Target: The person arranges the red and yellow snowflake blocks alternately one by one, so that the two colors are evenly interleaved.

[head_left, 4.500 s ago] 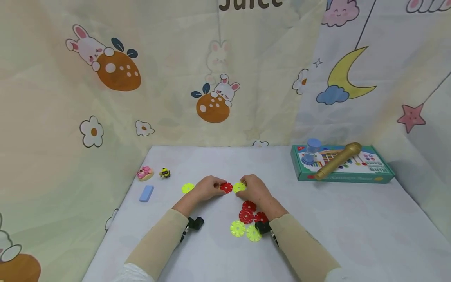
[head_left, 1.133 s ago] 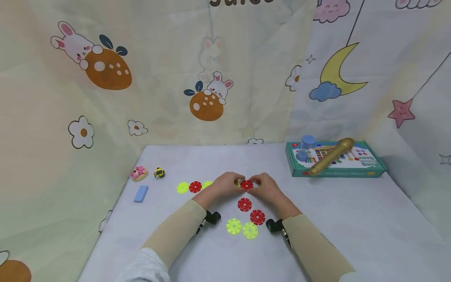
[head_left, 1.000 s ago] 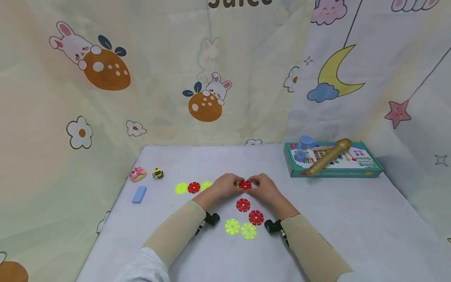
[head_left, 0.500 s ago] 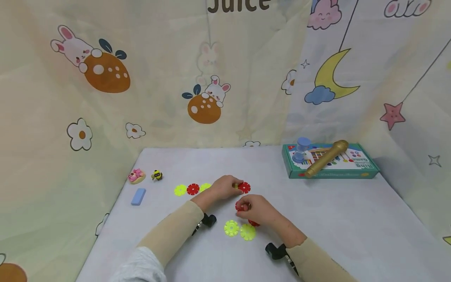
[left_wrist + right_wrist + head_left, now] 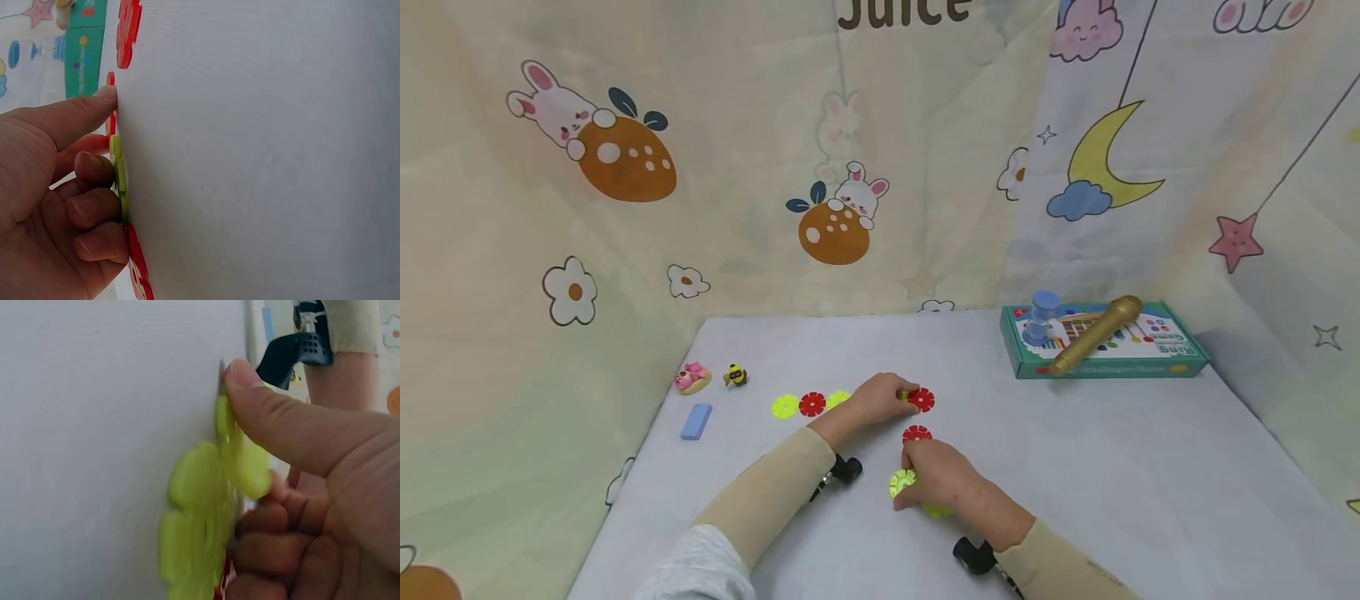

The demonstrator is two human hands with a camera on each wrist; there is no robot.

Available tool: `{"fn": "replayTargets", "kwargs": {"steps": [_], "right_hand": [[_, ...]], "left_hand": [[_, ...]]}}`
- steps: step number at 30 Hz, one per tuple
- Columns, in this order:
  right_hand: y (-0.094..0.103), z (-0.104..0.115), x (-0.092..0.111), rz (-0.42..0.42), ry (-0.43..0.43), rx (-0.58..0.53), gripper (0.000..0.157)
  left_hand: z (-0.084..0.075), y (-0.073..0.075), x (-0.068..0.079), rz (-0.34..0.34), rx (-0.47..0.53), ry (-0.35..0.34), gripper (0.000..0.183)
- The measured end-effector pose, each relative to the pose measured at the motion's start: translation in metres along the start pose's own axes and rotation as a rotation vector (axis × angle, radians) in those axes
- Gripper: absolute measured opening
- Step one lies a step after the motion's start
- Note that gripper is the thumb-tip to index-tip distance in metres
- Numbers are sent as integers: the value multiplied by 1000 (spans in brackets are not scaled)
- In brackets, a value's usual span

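Flower-shaped plastic discs lie in a row on the white table, alternating yellow-green and red. My left hand [image 5: 880, 398] is at the row's right end, thumb and index finger pinching the edges of a red disc [image 5: 922, 400]; its other fingers curl against a yellow-green disc [image 5: 119, 165] beside it. Nearer the front, my right hand [image 5: 942, 477] pinches another yellow-green disc [image 5: 901, 482] between thumb and fingers; the right wrist view shows that disc tilted. A second yellow-green disc [image 5: 194, 531] lies close by, partly under the hand. Just beyond the right hand's fingers is a loose red disc [image 5: 917, 433].
The row's left part shows a yellow-green disc [image 5: 785, 407] and a red disc [image 5: 812, 404]. Farther left are a pink figurine [image 5: 691, 377], a bee figurine [image 5: 735, 375] and a blue block [image 5: 696, 422]. At back right, a green box [image 5: 1120, 368] bears an hourglass [image 5: 1042, 318] and a gold microphone [image 5: 1097, 333].
My right hand has let go of the red disc at the row's end and come forward past the loose red discs to a yellow-green one. The left hand has stayed at the row.
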State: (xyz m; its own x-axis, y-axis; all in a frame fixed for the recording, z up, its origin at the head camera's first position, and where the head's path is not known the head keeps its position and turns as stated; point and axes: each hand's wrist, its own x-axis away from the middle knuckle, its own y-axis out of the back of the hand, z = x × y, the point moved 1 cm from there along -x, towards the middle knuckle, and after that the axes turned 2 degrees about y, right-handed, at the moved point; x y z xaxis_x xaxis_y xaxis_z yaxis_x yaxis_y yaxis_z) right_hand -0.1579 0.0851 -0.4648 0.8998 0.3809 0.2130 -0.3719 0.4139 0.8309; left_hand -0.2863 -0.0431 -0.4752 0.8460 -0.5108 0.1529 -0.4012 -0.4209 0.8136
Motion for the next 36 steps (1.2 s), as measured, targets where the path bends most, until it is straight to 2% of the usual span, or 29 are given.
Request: {"fn": "replayTargets", "kwargs": {"steps": [3, 7, 10, 12, 17, 23, 27, 36], "right_hand": [[7, -7, 4, 0, 19, -120, 39], [22, -18, 7, -23, 13, -365, 30], [39, -28, 4, -88, -56, -509, 29], [50, -38, 0, -143, -118, -542, 35], [69, -65, -17, -234, -238, -468, 44], [65, -89, -38, -278, -228, -321, 47], [61, -95, -40, -297, -255, -231, 48], [58, -100, -43, -270, -259, -267, 41]], "left_hand": [[-1, 0, 0, -3, -11, 2, 46], [-1, 0, -2, -4, -18, -13, 46], [0, 1, -3, -3, -25, -20, 46], [0, 1, -4, 1, -37, -16, 47], [-1, 0, -3, 15, -40, 3, 47], [-3, -2, -2, 19, -15, 7, 46], [-5, -4, -4, 19, -13, 4, 46], [-12, 7, -10, 59, -29, 33, 48]]}}
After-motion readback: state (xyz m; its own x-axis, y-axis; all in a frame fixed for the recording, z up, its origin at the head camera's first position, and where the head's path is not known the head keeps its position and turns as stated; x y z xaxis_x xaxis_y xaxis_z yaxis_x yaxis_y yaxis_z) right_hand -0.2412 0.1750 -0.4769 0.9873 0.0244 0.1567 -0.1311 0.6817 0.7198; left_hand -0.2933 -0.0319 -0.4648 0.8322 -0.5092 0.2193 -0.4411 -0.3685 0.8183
